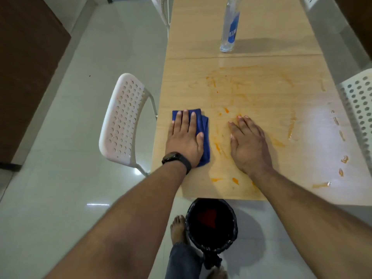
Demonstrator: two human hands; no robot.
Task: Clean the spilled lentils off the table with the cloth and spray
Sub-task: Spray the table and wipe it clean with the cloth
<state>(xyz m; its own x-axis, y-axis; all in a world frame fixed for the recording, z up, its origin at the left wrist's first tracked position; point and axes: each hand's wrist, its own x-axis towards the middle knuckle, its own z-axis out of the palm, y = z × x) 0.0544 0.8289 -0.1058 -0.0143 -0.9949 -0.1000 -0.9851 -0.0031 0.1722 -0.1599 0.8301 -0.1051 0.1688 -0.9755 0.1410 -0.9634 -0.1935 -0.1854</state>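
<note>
- The black-lined bin (211, 224) stands on the floor just below the worktop's (261, 37) near edge.
- The blue cloth (204, 137) lies near the left edge, pressed flat under the left hand (184, 137), fingers straight.
- It looks soft and light, best held by palm pressure.
- The right hand (248, 146) rests flat, fingers spread, on orange lentil smears (219, 148).
- The spray bottle (229, 27) stands well apart; open room lies rightward.

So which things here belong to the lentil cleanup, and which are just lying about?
Part of the job:
- blue cloth, pressed flat under the left hand
- spray bottle, upright farther up the table
- orange smears on the table
- right hand, flat on the table
- lined bin below the table's near edge

Just there:
- white chairs
- wristwatch
</note>
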